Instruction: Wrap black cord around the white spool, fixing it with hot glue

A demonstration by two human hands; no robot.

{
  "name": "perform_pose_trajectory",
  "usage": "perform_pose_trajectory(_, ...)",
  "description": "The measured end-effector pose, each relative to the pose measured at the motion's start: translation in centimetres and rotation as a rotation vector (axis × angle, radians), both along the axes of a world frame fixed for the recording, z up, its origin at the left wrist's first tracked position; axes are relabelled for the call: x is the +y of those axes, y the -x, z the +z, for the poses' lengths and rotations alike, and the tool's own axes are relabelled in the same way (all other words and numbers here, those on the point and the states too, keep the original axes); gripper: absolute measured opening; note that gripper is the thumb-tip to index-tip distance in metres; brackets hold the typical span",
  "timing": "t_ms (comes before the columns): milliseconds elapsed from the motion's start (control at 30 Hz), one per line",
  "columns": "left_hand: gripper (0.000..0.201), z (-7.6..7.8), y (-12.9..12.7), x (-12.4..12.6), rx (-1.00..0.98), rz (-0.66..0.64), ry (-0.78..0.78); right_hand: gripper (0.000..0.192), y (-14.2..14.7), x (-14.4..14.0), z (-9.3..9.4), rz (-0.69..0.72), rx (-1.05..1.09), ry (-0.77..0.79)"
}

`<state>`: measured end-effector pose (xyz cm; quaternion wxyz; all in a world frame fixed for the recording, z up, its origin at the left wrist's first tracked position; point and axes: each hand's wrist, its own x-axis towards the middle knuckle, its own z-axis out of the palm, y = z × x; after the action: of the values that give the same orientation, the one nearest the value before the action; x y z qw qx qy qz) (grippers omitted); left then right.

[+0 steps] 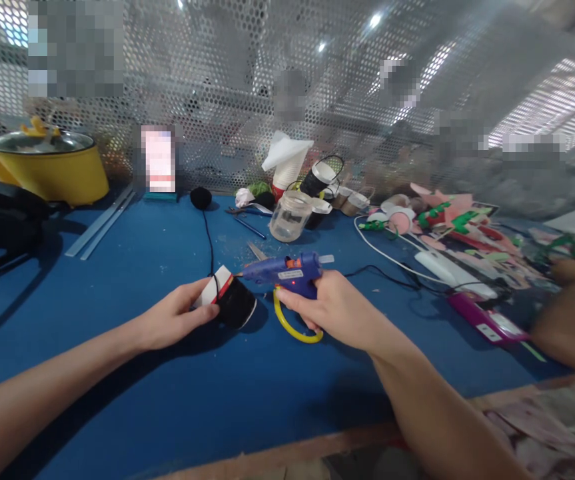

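My left hand grips a paper cup lying tilted, its lower part wrapped in black yarn. White and red paper shows above the wrapping. From the cup a strand runs back to a black yarn ball. My right hand is closed around a blue hot glue gun, a clear glue stick poking from its back and a small red light lit. The gun's nozzle is at the cup's edge; whether it touches I cannot tell. Under the gun, scissors with a yellow handle lie partly hidden.
Behind stand a clear plastic jar, stacked paper cups and a black-wrapped cup. Left are a yellow pot, glue sticks and a phone. Right are craft pieces, a purple power strip and another person's arm.
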<state>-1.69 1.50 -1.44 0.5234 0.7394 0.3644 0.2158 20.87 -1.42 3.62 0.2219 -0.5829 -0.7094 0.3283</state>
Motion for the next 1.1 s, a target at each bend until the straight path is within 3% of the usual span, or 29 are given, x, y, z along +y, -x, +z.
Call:
perform_pose_trajectory(200,0.029,0.1,-0.1,0.0,-0.007,0.007,0.011,0.035,0.0,0.5,0.0,0.013,0.026,0.023)
perform_pose_trajectory(400,0.026,0.2,0.0,0.0,0.01,0.004,-0.007,0.029,-0.8,1.5,-0.4,-0.009,0.255,0.051)
perform_pose_trajectory(500,0.025,0.1,0.1,0.0,0.022,0.008,-0.033,0.019,-1.6,3.1,-0.7,-0.145,0.431,-0.044)
perform_pose_trajectory(633,0.025,0.1,0.2,0.0,0.02,-0.004,-0.035,0.02,-3.0,6.8,-0.2,-0.396,0.53,-0.225)
perform_pose_trajectory(733,0.024,0.1,0.1,0.1,0.027,0.002,-0.062,0.019,-4.0,10.1,0.9,-0.493,0.579,-0.146)
perform_pose_trajectory(867,0.024,0.0,0.1,0.1,0.045,0.008,-0.087,0.018,-4.5,13.5,1.9,-0.461,0.543,0.005)
perform_pose_trajectory(1100,0.025,0.0,0.2,0.2,0.03,0.005,-0.087,0.032,-5.1,15.5,1.6,-0.471,0.354,0.146)
